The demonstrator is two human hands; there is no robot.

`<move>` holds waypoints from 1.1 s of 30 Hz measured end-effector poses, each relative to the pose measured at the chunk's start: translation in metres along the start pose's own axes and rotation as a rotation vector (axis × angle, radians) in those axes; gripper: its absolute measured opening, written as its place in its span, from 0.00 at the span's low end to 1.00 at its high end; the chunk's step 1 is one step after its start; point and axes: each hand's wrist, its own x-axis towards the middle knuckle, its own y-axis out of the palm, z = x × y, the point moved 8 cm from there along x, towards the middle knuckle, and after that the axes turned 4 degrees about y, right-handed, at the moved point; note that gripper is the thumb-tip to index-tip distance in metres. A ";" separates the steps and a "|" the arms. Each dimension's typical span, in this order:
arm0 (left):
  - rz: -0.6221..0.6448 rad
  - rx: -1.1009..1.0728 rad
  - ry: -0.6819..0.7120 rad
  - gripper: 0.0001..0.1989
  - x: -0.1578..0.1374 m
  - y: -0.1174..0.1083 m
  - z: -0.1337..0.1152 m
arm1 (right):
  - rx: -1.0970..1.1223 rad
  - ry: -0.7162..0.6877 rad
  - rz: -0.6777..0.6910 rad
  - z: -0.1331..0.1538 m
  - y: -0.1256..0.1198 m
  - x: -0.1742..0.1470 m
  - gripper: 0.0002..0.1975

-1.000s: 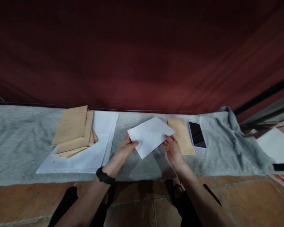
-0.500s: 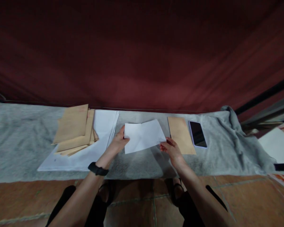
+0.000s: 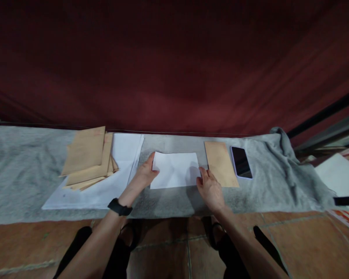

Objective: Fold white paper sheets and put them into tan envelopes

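Swung the small rectangular white paper sheet [image 3: 175, 170] round from a slant, with one corner pointing at the front edge of the grey-cloth-covered desk [image 3: 168, 203], to nearly parallel with that edge. Smoothed out the bend seen midway along its far side half a second ago. Drew the left grip [image 3: 146, 173] towards the desk's left edge. Shifted the right grip [image 3: 211, 190] from a near-corner pinch to the sheet's right short side, showing more of the hand's back.
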 end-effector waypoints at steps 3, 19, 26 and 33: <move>-0.002 0.362 0.054 0.41 -0.004 0.002 -0.005 | -0.078 -0.050 -0.002 0.007 -0.001 -0.001 0.20; 0.123 0.926 0.610 0.34 -0.082 0.112 -0.009 | 0.076 -0.414 0.110 0.069 0.038 -0.019 0.29; 0.067 0.929 0.566 0.34 -0.081 0.095 -0.012 | -0.003 -0.356 0.040 0.058 0.042 -0.019 0.32; -0.016 0.949 0.470 0.35 -0.076 0.081 -0.010 | -0.064 -0.307 -0.038 0.046 0.038 -0.020 0.34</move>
